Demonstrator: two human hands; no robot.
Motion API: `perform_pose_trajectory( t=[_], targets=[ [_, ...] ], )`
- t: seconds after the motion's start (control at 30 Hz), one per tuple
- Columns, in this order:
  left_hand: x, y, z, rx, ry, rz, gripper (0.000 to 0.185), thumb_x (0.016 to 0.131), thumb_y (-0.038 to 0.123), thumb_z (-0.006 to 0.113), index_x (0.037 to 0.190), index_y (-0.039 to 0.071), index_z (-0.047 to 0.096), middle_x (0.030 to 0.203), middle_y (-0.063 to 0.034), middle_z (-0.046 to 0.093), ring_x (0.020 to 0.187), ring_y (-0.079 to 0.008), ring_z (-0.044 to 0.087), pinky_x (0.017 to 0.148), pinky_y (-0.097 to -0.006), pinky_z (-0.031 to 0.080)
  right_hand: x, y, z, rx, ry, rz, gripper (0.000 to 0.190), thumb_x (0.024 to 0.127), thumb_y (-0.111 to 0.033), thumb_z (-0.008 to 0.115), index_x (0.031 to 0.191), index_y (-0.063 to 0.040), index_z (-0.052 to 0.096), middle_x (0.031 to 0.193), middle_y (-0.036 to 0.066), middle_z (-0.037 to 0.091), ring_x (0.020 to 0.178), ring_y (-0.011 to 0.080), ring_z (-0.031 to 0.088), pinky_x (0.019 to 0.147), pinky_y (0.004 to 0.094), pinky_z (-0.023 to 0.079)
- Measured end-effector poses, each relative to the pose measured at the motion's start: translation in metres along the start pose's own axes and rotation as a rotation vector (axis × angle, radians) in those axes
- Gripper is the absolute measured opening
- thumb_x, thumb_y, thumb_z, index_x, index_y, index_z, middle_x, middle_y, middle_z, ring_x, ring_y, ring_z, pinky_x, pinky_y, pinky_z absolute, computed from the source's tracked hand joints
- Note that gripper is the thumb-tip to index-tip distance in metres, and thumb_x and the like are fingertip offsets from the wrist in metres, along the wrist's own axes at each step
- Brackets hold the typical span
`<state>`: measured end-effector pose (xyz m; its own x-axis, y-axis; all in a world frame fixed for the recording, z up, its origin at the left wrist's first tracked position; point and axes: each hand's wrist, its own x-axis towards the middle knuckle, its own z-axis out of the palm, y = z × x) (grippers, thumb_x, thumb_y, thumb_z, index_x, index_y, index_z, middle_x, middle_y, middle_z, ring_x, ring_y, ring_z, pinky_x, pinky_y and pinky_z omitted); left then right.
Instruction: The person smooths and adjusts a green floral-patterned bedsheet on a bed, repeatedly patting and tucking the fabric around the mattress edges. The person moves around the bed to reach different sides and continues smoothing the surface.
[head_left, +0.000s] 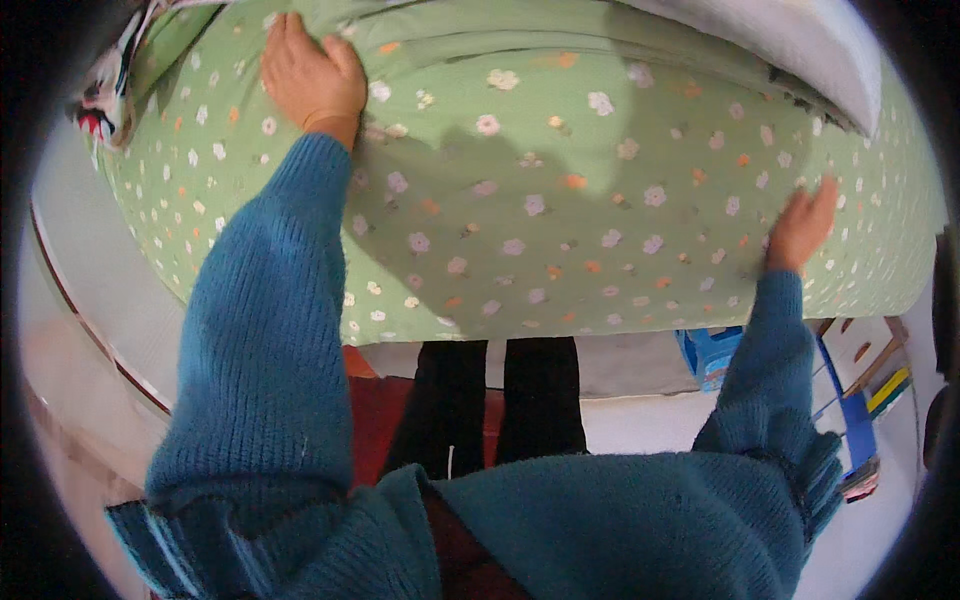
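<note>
A green fabric sheet (487, 225) printed with small white, pink and orange flowers spreads over a bed-like surface before me. My left hand (311, 75) lies palm down on its far left part, thumb apart from the fingers. Over the right side is my right hand (802, 225), blurred, with its fingers extended and nothing seen in it. Whether its palm presses on the cloth is unclear. Several creases run across the sheet near the top, and a shadow covers its middle.
A white bedding-like item (810, 52) with a dark lower fringe overlaps the sheet at upper right. Patterned cloth (109, 97) bunches at upper left. A blue plastic stool or crate (709, 356) and a cardboard box (855, 352) stand below the right edge.
</note>
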<state>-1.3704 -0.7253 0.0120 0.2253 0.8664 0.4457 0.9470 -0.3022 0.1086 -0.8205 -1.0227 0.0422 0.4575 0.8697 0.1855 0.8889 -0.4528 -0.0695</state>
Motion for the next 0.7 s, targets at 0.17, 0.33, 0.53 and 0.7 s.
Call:
perform_pose_trajectory(
  t=[0.17, 0.33, 0.53, 0.7],
  targets=[
    [0.007, 0.014, -0.003, -0.042, 0.034, -0.019, 0.053, 0.088, 0.027, 0.055, 0.134, 0.001, 0.054, 0.139, -0.022, 0.052, 0.129, -0.04, 0.047, 0.108, -0.0518, 0.035, -0.043, 0.072, -0.03, -0.311, -0.07, 0.387, 0.052, 0.096, -0.026, 0.053, 0.135, 0.009, 0.05, 0.141, 0.028, 0.05, 0.13, 0.0432, 0.048, 0.111, 0.0478, 0.036],
    [0.0, 0.015, -0.012, -0.002, -0.048, -0.087, 0.055, 0.089, 0.023, 0.056, 0.136, -0.003, 0.048, 0.142, -0.0227, 0.049, 0.132, -0.0401, 0.043, 0.114, -0.0491, 0.03, 0.032, -0.125, -0.005, 0.263, -0.136, -0.129, 0.039, 0.091, -0.017, 0.06, 0.123, 0.004, 0.059, 0.129, 0.024, 0.059, 0.123, 0.0422, 0.051, 0.107, 0.052, 0.038],
    [0.005, 0.026, -0.002, -0.055, -0.021, -0.064, 0.054, 0.089, 0.023, 0.056, 0.135, -0.003, 0.049, 0.141, -0.0231, 0.05, 0.132, -0.0404, 0.044, 0.113, -0.0494, 0.03, 0.03, -0.254, 0.051, 0.058, 0.155, -0.088, 0.054, 0.09, -0.044, 0.056, 0.12, 0.001, 0.06, 0.132, 0.023, 0.056, 0.126, 0.0377, 0.05, 0.111, 0.0561, 0.031],
    [0.002, 0.013, -0.011, -0.005, -0.012, -0.066, 0.054, 0.088, 0.024, 0.056, 0.134, -0.004, 0.049, 0.14, -0.0236, 0.05, 0.131, -0.0408, 0.044, 0.113, -0.0501, 0.03, -0.068, -0.334, 0.002, 0.605, -0.333, -0.511, 0.064, 0.081, -0.02, 0.066, 0.141, -0.009, 0.049, 0.15, 0.01, 0.048, 0.138, 0.0283, 0.044, 0.114, 0.0571, 0.028]
  ],
)
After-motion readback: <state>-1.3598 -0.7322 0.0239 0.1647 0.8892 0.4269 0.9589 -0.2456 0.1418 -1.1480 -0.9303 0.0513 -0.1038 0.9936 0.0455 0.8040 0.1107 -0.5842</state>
